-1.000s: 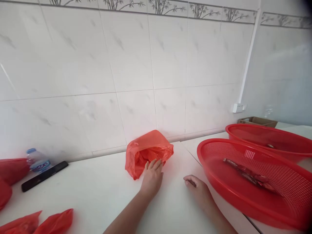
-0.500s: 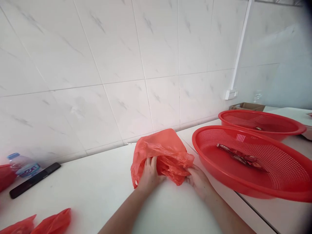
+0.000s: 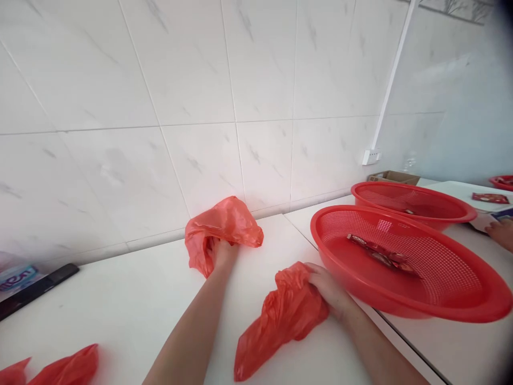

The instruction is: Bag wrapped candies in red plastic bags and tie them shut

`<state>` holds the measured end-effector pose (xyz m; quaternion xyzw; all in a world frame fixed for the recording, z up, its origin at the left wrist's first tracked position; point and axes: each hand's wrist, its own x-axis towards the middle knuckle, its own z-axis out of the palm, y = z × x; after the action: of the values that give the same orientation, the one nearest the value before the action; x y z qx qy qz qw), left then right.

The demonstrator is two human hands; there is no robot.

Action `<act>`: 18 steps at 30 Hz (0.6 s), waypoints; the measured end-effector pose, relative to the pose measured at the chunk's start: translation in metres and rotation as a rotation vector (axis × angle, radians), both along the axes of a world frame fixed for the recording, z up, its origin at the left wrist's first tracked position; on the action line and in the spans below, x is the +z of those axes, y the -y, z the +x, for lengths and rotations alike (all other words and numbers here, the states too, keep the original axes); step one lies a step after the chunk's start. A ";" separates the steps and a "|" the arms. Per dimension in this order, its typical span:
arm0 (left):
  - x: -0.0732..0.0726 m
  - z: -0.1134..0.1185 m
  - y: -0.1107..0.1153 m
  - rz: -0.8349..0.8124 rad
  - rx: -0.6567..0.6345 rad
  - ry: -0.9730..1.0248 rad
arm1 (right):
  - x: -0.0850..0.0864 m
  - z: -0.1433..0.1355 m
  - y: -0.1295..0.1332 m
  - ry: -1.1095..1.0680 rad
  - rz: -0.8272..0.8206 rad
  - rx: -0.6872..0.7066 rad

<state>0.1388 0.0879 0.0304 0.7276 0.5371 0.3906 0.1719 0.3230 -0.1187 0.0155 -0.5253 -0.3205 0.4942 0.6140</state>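
Fingers of left hand (image 3: 224, 251) bunch the far red bag (image 3: 222, 227) | right hand (image 3: 326, 289) grips near red bag (image 3: 280, 318) | thin, limp, probably slippery film; gather a fold

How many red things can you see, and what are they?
Red plastic bags: 4, one in the left hand at, one in the right hand at, two at the bottom left
Red baskets: 2, near and far
Total: 6
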 end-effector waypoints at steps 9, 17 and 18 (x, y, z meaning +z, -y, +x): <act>-0.015 -0.007 0.065 0.168 -0.272 -0.004 | -0.003 0.007 -0.003 0.019 -0.012 -0.073; 0.006 -0.013 0.154 -0.004 -0.889 -0.069 | -0.004 0.002 -0.003 0.102 -0.023 -0.140; 0.004 -0.010 0.156 -0.044 -0.851 -0.074 | -0.002 0.001 -0.003 0.132 -0.021 -0.170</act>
<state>0.1284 -0.0680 0.0347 0.8940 0.2031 0.2470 0.3139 0.3241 -0.1158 0.0131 -0.5885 -0.3094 0.4078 0.6258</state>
